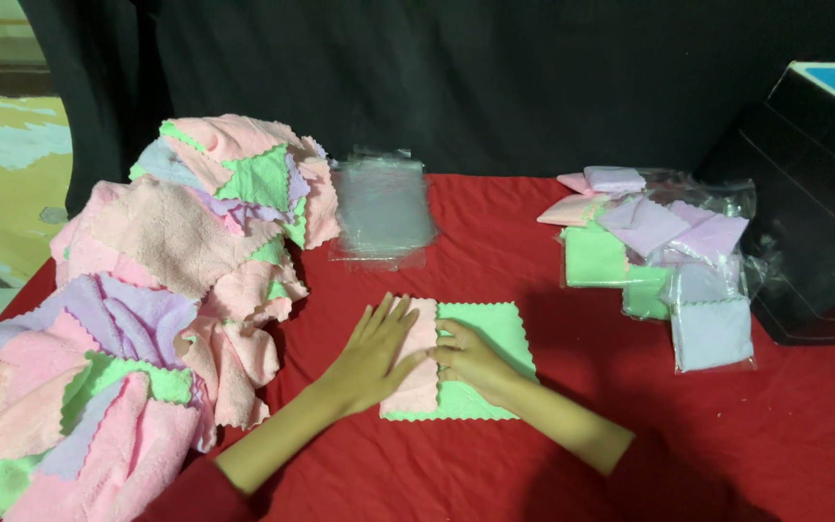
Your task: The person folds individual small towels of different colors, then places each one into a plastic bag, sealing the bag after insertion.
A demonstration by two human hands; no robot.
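Now: both hands flat on the cloths

From the head view I see my left hand [376, 353] spread wide on a pink cloth [416, 372], holding nothing. My right hand [471, 360] rests flat, fingers loosely curled, on the green cloth [485, 338] underneath, mid-bench [495, 242]. Loose cloths [147, 309] pile left; bagged cloths [669, 261] lie right.

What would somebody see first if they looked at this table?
Probably the big heap of pink, green and purple cloths piled on the left of the red table. Next, the left hand and right hand pressing flat on a pink cloth lying over a green cloth in the middle. Bagged cloths sit on the right.
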